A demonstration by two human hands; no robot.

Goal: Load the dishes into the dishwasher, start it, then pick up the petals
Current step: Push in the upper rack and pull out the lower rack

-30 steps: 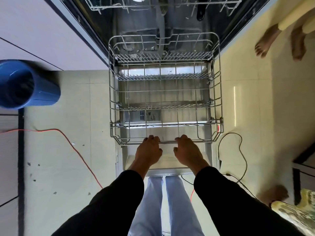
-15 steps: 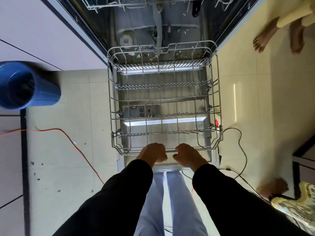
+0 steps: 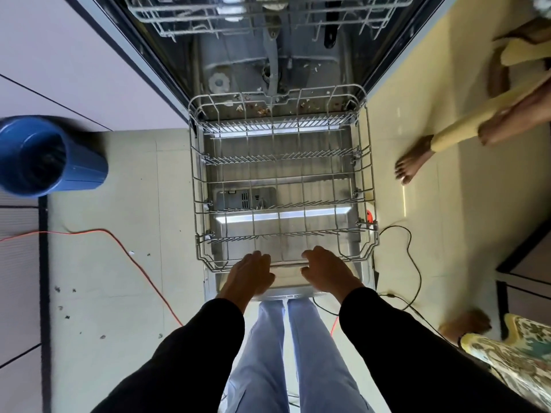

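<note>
At the near rim of the rack (image 3: pixel 369 186), both hands sit side by side. The left hand (image 3: pixel 250 277) has its fingers (image 3: pixel 259 257) curled down over the front wire, grasping it. The right hand (image 3: pixel 326 272) grasps the same wire, its fingers (image 3: pixel 313 253) hooked over it likewise. A short stretch of bare wire shows between the two. Both arms wear black sleeves, with pale blue trousers beneath them.

The dishwasher (image 3: pixel 298 70) stands open ahead, its door (image 3: pixel 286 289) lowered flat. The rack lies out over the door, its far end just at the mouth of the tub. Rows of tines cross it from side to side. Crumbs of food lie on the tub floor behind the rack's far rim. The upper rack (image 3: pixel 238 22) shows at the top edge, inside the tub.

On the floor to the left stands a blue bin (image 3: pixel 59 162), well apart from the dishwasher. An orange cable (image 3: pixel 134 257) runs across the tiles between bin and door. Small dark bits (image 3: pixel 56 289) are scattered near it; whether they are petals I cannot tell. A black cable (image 3: pixel 416 257) loops on the right. Another person's bare foot (image 3: pixel 413 163) stands to the right of the rack, and patterned cloth (image 3: pixel 512 356) fills the lower right corner.
</note>
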